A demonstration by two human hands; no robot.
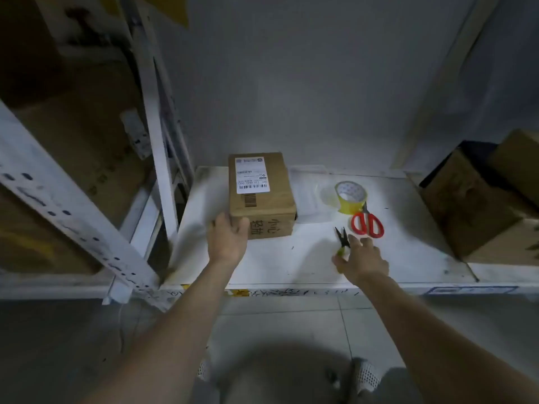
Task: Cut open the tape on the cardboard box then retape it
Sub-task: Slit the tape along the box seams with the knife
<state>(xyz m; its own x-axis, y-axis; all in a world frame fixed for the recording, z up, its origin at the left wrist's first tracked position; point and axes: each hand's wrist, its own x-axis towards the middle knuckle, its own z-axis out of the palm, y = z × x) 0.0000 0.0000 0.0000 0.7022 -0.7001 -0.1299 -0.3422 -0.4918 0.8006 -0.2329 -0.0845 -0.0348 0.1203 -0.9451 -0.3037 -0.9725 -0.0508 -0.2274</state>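
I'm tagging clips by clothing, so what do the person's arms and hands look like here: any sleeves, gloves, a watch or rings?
Both forearms are bare right up to the bottom edge of the picture, with no sleeve in view. The left hand and the right hand wear no gloves. No watch, band or bracelet shows at either wrist. The picture is too dim and soft to rule out a ring.

Dim overall; bright pool on white shelf [291,258] toward 2 o'clock, probably from an overhead source. Edges dark, soft, bowed by wide-angle distortion; 6 o'clock blurred.
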